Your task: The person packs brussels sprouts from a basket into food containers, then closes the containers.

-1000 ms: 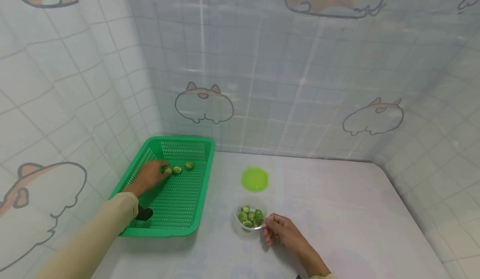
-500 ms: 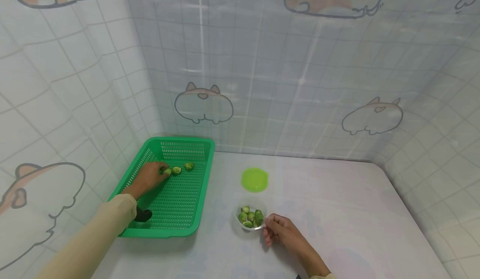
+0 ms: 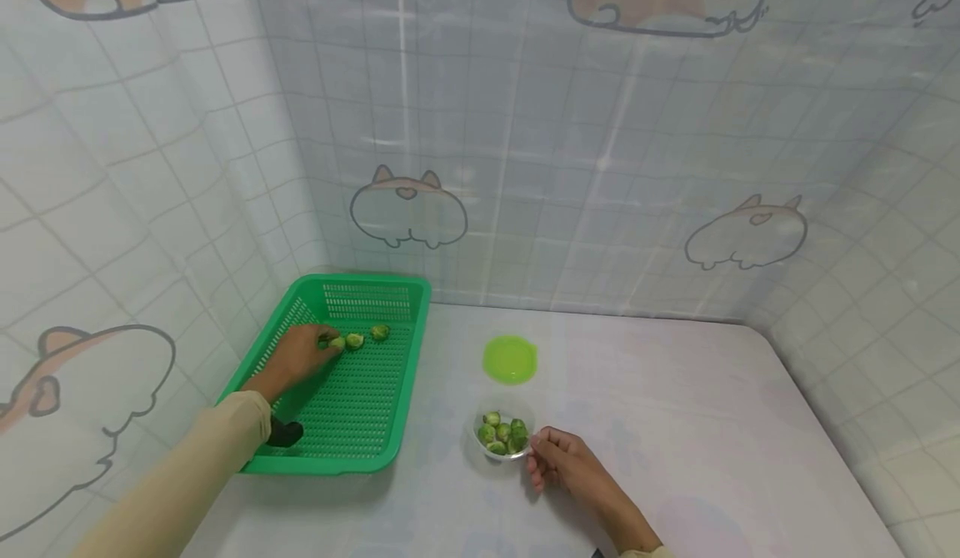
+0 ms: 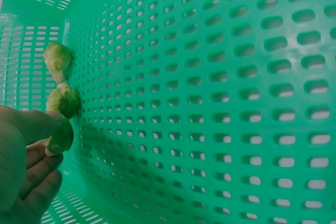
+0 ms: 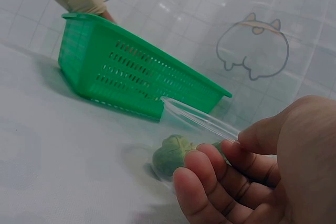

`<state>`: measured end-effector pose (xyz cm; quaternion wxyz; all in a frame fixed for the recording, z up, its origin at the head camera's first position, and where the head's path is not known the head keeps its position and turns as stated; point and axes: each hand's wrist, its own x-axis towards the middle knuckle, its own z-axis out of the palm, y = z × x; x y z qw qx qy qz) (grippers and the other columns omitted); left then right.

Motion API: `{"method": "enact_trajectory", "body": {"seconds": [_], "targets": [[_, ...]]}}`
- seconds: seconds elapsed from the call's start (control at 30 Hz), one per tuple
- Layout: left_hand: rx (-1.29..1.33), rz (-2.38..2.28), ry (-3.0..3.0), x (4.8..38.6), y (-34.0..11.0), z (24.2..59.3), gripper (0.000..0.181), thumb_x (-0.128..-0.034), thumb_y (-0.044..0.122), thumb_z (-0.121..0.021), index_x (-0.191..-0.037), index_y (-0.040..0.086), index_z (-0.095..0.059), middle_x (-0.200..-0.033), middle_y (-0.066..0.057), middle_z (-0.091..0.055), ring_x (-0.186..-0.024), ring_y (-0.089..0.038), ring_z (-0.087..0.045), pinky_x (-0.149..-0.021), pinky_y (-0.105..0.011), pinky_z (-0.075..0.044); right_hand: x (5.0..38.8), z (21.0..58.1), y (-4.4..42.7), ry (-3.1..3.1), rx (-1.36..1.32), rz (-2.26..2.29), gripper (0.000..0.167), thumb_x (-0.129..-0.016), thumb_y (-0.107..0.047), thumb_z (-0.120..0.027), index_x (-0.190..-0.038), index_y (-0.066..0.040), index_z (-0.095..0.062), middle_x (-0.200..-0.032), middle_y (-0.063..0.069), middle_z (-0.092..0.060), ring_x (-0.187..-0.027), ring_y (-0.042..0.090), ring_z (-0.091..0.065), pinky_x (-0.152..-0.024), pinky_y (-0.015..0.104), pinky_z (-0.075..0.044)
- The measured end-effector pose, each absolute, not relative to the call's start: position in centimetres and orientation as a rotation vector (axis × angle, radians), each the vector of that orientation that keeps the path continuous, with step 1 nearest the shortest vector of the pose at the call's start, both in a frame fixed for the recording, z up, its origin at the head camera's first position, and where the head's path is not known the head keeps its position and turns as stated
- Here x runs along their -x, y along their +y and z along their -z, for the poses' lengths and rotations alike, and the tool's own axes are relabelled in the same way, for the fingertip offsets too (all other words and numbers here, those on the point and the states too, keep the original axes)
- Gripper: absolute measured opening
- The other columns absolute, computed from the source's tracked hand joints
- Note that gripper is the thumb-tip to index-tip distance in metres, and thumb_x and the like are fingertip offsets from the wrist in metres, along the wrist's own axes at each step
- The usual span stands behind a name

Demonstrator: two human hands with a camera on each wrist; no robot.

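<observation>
Inside the green basket (image 3: 397,424), my left hand (image 3: 300,354) pinches a Brussels sprout (image 3: 337,344) between thumb and fingers; the left wrist view shows that sprout (image 4: 61,137) under the thumb of my hand (image 4: 23,156). Two other sprouts (image 3: 354,340) (image 3: 380,332) lie in a row to its right. My right hand (image 3: 570,465) pinches the rim of a clear round bowl (image 3: 501,457) that holds several sprouts (image 3: 503,432). In the right wrist view, the thumb and forefinger of my hand (image 5: 262,166) close on the bowl's rim (image 5: 202,119).
A lime-green round lid (image 3: 510,359) lies on the white table (image 3: 637,391) behind the bowl. Sheets with a grid and animal drawings stand as walls at the back (image 3: 525,208) and on both sides. The basket stands against the left wall.
</observation>
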<state>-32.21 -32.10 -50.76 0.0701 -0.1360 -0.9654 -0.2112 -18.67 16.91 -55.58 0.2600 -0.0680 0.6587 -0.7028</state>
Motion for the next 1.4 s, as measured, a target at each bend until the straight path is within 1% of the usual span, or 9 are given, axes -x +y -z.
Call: {"method": "enact_trajectory", "body": {"seconds": [0.43, 0.73, 0.87, 1.13, 1.3, 1.4], "targets": [[0.4, 0.761, -2.836, 31.2, -31.7, 49.9, 0.033, -0.0971, 0.019, -0.069, -0.123, -0.002, -0.069, -0.121, -0.023, -0.069, -0.109, -0.044, -0.064, -0.086, -0.059, -0.054, 18.7, 55.6, 16.9, 1.787, 0.18, 1.899, 0.028, -0.105, -0.029, -0.054, -0.098, -0.002, -0.059, -0.087, 0.003, -0.065, -0.072, 0.014, -0.062, -0.066, 0.028, -0.057], [0.415, 0.809, -2.748, 31.5, -31.5, 50.2, 0.031, -0.0962, 0.023, -0.071, -0.121, 0.004, -0.071, -0.116, -0.017, -0.072, -0.103, -0.04, -0.068, -0.084, -0.058, -0.056, 18.6, 55.5, 16.9, 1.772, 0.184, 1.907, 0.028, -0.106, -0.029, -0.053, -0.099, -0.002, -0.059, -0.087, 0.003, -0.064, -0.073, 0.014, -0.062, -0.066, 0.028, -0.057], [0.425, 0.842, -2.734, 31.5, -31.4, 50.2, 0.033, -0.0972, 0.024, -0.07, -0.123, 0.004, -0.07, -0.119, -0.016, -0.071, -0.104, -0.04, -0.069, -0.085, -0.058, -0.056, 18.7, 55.5, 16.9, 1.779, 0.174, 1.904, 0.028, -0.105, -0.03, -0.054, -0.098, -0.003, -0.059, -0.087, 0.003, -0.065, -0.072, 0.014, -0.062, -0.066, 0.028, -0.057], [0.449, 0.897, -2.709, 31.3, -30.7, 50.0, 0.036, -0.097, 0.025, -0.07, -0.127, 0.006, -0.068, -0.124, -0.012, -0.07, -0.105, -0.035, -0.07, -0.087, -0.054, -0.057, 18.7, 55.6, 16.8, 1.787, 0.162, 1.9, 0.028, -0.105, -0.03, -0.054, -0.098, -0.003, -0.059, -0.087, 0.003, -0.065, -0.073, 0.014, -0.062, -0.067, 0.029, -0.057], [0.489, 0.911, -2.707, 30.9, -30.1, 49.6, 0.039, -0.0968, 0.03, -0.07, -0.131, 0.012, -0.066, -0.127, -0.009, -0.069, -0.109, -0.031, -0.07, -0.088, -0.052, -0.057, 18.6, 55.7, 16.7, 1.795, 0.163, 1.897, 0.028, -0.105, -0.03, -0.054, -0.098, -0.003, -0.059, -0.087, 0.003, -0.065, -0.073, 0.014, -0.062, -0.067, 0.029, -0.057], [0.518, 0.927, -2.69, 30.8, -29.8, 49.4, 0.041, -0.0979, 0.035, -0.068, -0.133, 0.013, -0.065, -0.128, -0.009, -0.069, -0.109, -0.03, -0.069, -0.089, -0.051, -0.058, 18.6, 55.8, 16.7, 1.796, 0.171, 1.897, 0.028, -0.105, -0.03, -0.054, -0.098, -0.003, -0.059, -0.087, 0.003, -0.065, -0.073, 0.014, -0.062, -0.067, 0.029, -0.057]]}}
